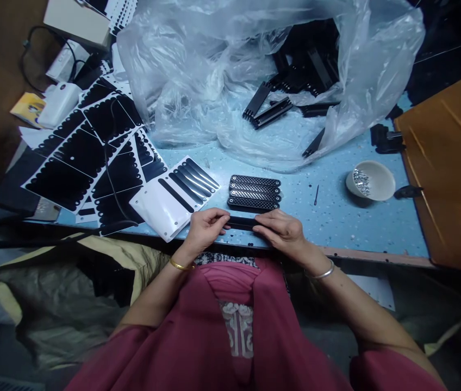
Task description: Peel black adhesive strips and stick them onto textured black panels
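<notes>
Between my two hands, near the table's front edge, lies a narrow black strip-shaped piece. My left hand pinches its left end, and my right hand pinches the right end. Just beyond my fingers sits a group of several black textured bars, side by side. To the left of them is a white sheet with long black strips on it. A small dark thin item lies to the right of the bars.
A white bowl of small shiny metal parts stands at the right. A large clear plastic bag with black parts covers the back. Black-patterned sheets are piled at the left, crossed by a dark cord. An orange-brown panel borders the right side.
</notes>
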A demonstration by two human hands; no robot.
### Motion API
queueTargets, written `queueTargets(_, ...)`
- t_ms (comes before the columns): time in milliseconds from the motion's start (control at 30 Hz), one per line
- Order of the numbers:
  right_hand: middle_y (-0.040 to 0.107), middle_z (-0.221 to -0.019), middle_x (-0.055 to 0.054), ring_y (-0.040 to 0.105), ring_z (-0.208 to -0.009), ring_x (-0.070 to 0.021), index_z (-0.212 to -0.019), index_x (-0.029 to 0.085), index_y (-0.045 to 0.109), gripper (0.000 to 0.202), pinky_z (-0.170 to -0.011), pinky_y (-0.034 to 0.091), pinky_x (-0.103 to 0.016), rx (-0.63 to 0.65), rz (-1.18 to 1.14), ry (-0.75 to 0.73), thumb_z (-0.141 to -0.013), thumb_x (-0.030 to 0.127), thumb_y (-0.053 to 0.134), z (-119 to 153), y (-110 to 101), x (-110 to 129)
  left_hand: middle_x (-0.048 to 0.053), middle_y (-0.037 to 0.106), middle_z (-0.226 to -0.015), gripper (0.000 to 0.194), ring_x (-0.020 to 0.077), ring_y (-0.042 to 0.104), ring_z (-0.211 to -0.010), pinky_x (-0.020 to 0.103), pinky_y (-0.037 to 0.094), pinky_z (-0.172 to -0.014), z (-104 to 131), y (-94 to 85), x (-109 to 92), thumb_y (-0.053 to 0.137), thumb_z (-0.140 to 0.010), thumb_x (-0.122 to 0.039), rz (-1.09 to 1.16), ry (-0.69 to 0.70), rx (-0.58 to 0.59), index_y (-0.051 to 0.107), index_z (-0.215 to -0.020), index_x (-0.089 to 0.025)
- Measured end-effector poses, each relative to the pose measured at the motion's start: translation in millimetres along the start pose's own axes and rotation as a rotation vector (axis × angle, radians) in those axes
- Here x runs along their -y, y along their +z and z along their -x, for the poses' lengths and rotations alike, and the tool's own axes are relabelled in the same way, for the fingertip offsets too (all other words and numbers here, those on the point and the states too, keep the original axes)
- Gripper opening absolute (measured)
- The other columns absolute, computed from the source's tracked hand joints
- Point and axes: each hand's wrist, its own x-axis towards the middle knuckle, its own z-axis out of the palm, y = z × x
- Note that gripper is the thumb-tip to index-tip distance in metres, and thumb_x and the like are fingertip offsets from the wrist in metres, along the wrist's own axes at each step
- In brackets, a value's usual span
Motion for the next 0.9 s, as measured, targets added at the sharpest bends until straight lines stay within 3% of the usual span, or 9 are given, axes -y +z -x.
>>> queueTargets(633, 0.075, -0.097, -0.014, 0.071, -0.084, -0.0215, -0.109, 0.014, 0.069, 0.021, -0.072, 0.058, -0.035, 0.060, 0.121, -0.206, -0.090, 0.018, 0.062, 1.2, -4.1, -3.9, 0.005, 0.073, -0.072, 0.025, 0.0149, 0.071, -0.059, 0.020, 0.060, -0.054, 0.2, -1.1, -2.4, 0.077, -0.073, -0.034, 0.001, 0.036, 0.010, 0.074, -0.083, -0.011)
queueTargets(900, 0.075, -0.092, -0.009, 0.069, -0.079, -0.0179, -0.106, 0.017, 0.069, 0.018, -0.068, 0.056, -0.032, 0.095, 0.108, -0.159, -0.092, 0.023, 0.061, 1.9, -4.8, -8.2, 0.005, 0.072, -0.069, 0.026, 0.0143, 0.070, -0.057, 0.020, 0.059, -0.053, 0.1, -0.3, -3.3, 0.077, -0.073, -0.035, -0.007, 0.041, 0.013, 0.074, -0.082, -0.011)
